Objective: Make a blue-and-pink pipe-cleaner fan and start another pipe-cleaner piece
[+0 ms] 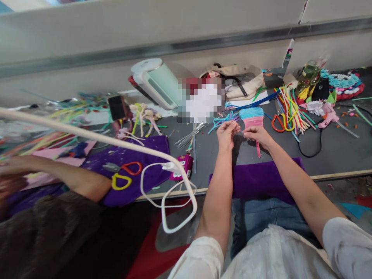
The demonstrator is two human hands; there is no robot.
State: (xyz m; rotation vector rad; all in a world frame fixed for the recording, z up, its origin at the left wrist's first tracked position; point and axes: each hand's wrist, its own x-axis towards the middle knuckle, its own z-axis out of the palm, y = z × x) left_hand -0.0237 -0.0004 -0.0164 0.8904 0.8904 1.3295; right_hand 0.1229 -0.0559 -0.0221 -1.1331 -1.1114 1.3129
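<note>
Both my hands are raised over the dark grey table (pixel 334 151), fingertips close together. My left hand (pixel 226 133) is closed in a pinch on a thin wire (pixel 245 135), whose other end is pinched by my right hand (pixel 257 134). Just beyond them lies a blue and pink piece wound from pipe cleaners (pixel 253 118), with a pink stem running toward me. Loose blue pipe cleaners (pixel 222 120) lie to the left of it. A purple cloth (pixel 261 178) lies at the table edge under my forearms.
A bundle of coloured pipe cleaners (pixel 289 106) and orange-handled scissors (pixel 277 123) lie to the right. A pink glue gun (pixel 328 116), a beige bag (pixel 244 79) and a white-green machine (pixel 158 83) sit farther off. Another person's arm (pixel 58 176) rests at left by two scissors (pixel 128 174) and a white cable (pixel 171 193).
</note>
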